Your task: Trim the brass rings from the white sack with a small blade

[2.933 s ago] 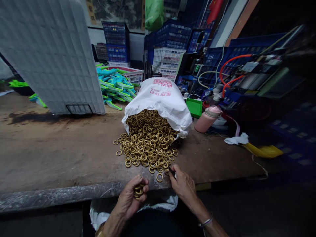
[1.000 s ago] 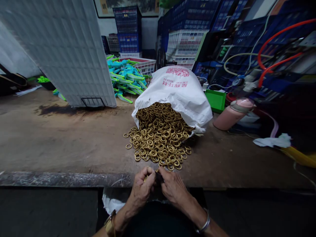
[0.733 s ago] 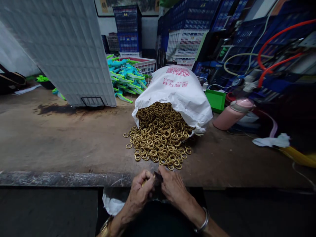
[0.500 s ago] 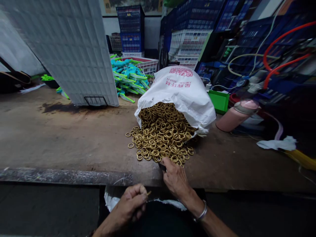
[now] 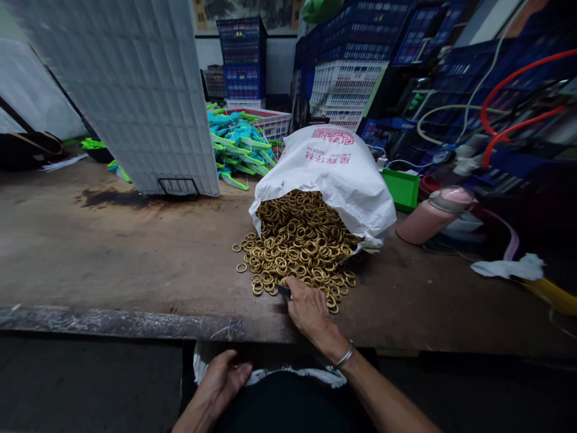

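Observation:
A white sack [image 5: 333,174] lies on its side on the worn table [image 5: 112,264], spilling a pile of brass rings [image 5: 297,246]. At the near edge of that pile is my right hand [image 5: 306,307], fingers closed on a small dark tool [image 5: 283,291] whose tip touches the rings. A metal bangle is on that wrist. My left hand [image 5: 223,382] is low, below the table edge, fingers loosely stretched with nothing visible in them. It rests by the rim of a white bag [image 5: 270,376] in my lap.
A white grid panel [image 5: 135,90] leans on the table at the back left, with teal and green plastic pieces [image 5: 238,150] behind it. A green box [image 5: 401,187] and a pink bottle [image 5: 428,216] lie right of the sack. Blue crates [image 5: 243,60] and hoses fill the background.
My hands were together at the table edge, the left holding rings. They have parted: the right reached forward to the pile with the tool, the left dropped to the lap bag and opened.

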Action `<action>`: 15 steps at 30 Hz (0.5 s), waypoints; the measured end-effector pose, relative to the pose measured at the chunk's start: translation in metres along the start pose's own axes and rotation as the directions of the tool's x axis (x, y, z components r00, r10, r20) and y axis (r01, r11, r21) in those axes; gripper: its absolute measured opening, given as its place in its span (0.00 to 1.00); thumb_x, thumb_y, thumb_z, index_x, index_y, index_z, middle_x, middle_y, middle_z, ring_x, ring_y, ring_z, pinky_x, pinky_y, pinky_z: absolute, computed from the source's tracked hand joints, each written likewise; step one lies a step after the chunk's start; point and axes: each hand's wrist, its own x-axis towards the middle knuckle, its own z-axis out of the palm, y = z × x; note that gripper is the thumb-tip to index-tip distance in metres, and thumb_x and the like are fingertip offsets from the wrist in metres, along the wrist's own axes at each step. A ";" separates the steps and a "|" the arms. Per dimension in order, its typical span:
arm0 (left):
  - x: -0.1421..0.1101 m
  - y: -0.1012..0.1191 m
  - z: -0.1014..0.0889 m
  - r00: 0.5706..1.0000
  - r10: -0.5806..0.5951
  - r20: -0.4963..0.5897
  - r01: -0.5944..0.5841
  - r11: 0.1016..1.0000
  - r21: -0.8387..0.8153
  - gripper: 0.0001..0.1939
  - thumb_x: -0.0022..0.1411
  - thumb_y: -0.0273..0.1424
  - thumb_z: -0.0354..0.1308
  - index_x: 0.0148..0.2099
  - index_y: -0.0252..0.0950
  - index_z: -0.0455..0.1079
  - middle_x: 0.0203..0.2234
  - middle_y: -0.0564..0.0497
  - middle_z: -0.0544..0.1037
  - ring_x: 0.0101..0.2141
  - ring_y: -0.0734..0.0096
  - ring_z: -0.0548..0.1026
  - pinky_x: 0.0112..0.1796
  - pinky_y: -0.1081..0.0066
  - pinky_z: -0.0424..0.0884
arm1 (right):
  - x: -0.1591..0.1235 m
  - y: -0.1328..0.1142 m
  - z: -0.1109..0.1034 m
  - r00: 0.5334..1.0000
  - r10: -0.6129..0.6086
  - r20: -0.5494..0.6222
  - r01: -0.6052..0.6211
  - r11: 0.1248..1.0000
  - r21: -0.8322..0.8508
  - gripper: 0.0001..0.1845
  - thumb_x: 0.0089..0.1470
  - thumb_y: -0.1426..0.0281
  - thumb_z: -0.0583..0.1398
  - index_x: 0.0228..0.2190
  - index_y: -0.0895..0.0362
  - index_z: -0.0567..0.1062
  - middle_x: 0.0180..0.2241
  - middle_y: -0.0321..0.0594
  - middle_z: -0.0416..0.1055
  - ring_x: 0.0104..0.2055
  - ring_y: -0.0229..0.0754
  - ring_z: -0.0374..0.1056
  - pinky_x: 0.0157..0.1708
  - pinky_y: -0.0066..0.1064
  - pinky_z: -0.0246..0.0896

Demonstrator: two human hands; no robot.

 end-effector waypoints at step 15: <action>-0.048 -0.003 0.009 0.875 0.100 0.473 -0.339 0.824 0.455 0.15 0.48 0.39 0.60 0.25 0.30 0.67 0.21 0.50 0.72 0.18 0.80 0.67 0.20 0.79 0.60 | -0.019 0.011 -0.009 0.998 -0.026 0.053 -0.011 0.801 0.599 0.09 0.54 0.69 0.48 0.26 0.56 0.64 0.21 0.33 0.65 0.23 0.34 0.60 0.25 0.24 0.50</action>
